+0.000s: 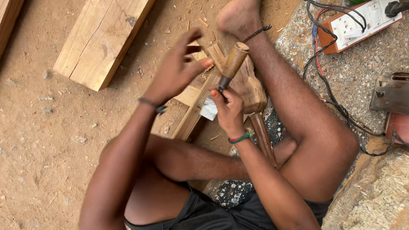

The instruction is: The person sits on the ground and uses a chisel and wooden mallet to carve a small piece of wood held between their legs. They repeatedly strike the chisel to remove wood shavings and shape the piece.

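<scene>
1. The right hand (228,109) is closed around the blade end of a wooden-handled chisel (232,64), keeping the tool tilted with its tip down on a narrow pale wood strip (195,112), probably to steady the cut.
2. The left hand (176,68) is spread open and holds nothing, hovering just left of the chisel handle.
3. A rounded brown wooden mallet (250,88) lies beside the right hand, within easy reach.
4. The bare foot (240,9) rests at the strip's far end on the sandy floor (29,145), seemingly pinning it.
</scene>
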